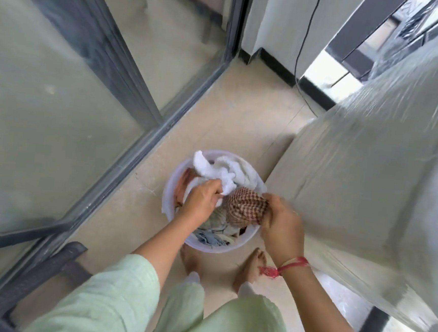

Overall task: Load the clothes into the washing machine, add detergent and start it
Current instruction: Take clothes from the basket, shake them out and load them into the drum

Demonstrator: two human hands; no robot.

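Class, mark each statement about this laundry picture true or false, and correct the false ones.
1. The left hand grips a white towel. True.
2. The right hand holds a blue shirt. False: it grips a brown checked cloth.
3. The basin stands on the floor. True.
4. The basin is empty. False: clothes fill it.
5. A red thread is tied round the left wrist. False: it is on the right wrist.

Beige tile floor (pixel 217 107), grey-framed glass doors (pixel 60 85) left, white wall (pixel 278 20), black skirting (pixel 274 64), hanging cable (pixel 308 28).
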